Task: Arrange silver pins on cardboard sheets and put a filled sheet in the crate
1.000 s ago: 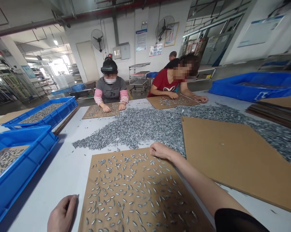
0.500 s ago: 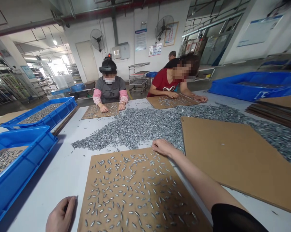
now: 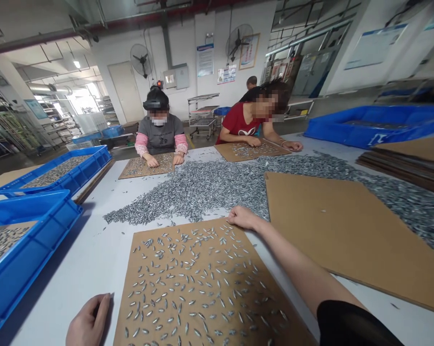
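Rests the left hand [image 3: 89,319] on the white table [image 3: 87,259], just beside the left edge of a cardboard sheet [image 3: 142,236], with fingers loosely curled inward; cannot tell about anything held inside the curl. Has the right hand [image 3: 243,217] at the far right corner of that sheet, forearm reaching along the right side, fingers bent close together at the corner; cannot tell whether gripping it. Has the sheet lying flat in front, strewn with small spindle-shaped metal pieces [image 3: 187,328], mostly single, some bunched near the far edge. Faces a broad heap [image 3: 209,190] of similar pieces just beyond. Has a second cardboard sheet [image 3: 332,230] to the right, bearing one small piece. Has a blue tray [image 3: 51,235] at the near left, with pieces inside. Faces two co-workers across the table, one in grey [image 3: 161,137], one in red [image 3: 234,122], both with hands at boards of pieces.
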A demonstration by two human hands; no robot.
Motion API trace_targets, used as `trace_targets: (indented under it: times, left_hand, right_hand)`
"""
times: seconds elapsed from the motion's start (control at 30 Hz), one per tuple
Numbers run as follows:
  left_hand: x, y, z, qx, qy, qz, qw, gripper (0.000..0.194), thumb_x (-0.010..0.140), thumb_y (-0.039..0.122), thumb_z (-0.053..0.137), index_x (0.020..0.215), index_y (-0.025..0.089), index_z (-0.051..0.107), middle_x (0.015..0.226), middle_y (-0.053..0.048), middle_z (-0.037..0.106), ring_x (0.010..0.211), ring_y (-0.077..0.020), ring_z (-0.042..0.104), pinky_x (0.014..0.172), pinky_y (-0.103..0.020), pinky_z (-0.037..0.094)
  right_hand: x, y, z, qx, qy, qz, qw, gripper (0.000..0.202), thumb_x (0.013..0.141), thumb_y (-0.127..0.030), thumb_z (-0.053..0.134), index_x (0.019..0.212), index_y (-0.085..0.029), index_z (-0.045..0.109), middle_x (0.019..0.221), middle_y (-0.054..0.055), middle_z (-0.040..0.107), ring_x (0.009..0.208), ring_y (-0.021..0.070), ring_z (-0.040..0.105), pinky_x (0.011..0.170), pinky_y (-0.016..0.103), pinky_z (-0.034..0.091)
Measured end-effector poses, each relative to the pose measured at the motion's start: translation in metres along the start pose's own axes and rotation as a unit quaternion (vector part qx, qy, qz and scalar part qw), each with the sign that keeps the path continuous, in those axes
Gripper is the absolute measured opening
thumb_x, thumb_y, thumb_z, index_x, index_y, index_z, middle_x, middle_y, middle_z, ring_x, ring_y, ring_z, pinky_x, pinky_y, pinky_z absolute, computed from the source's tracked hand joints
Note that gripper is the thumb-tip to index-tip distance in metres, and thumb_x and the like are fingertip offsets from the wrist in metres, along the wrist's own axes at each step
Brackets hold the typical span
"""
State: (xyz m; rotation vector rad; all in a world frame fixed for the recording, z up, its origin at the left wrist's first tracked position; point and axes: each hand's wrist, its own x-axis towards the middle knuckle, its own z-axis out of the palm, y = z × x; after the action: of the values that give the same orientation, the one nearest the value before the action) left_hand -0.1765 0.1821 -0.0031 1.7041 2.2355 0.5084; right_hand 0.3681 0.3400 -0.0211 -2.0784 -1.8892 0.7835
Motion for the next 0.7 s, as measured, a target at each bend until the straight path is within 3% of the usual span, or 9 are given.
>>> trace_targets:
  times: [0.3,0.5,0.7]
  left_hand:
    - [-0.001,0.001,0.001,0.008,-0.004,-0.002,1.000,0.049,0.089,0.064,0.047,0.090,0.024,0.077,0.094,-0.006,0.082,0.083,-0.0265,0.075,0.070,-0.030,0.053]
    - [-0.003,0.006,0.000,-0.003,0.001,0.006,1.000,0.047,0.090,0.061,0.047,0.089,0.024,0.076,0.095,-0.007,0.082,0.085,-0.0261,0.074,0.071,-0.030,0.052]
    - [-0.005,0.009,0.000,-0.013,-0.007,0.014,1.000,0.048,0.092,0.061,0.044,0.087,0.024,0.075,0.093,-0.006,0.082,0.081,-0.0253,0.072,0.069,-0.030,0.050]
  right_hand:
    - [-0.001,0.010,0.005,0.022,0.007,0.061,0.998,0.009,0.070,-0.024,0.072,0.065,-0.017,0.073,0.059,-0.001,0.062,0.057,0.0136,0.054,0.056,0.024,0.034]
    - [-0.025,0.001,-0.004,0.019,0.023,-0.005,1.000,0.015,0.080,-0.029,0.065,0.081,-0.018,0.075,0.074,0.001,0.072,0.069,0.0149,0.060,0.063,0.023,0.039]
    - [-0.064,-0.029,0.011,-0.055,0.013,-0.062,0.996,0.019,0.085,-0.021,0.061,0.066,-0.020,0.064,0.067,0.001,0.064,0.067,0.0154,0.055,0.062,0.027,0.030]
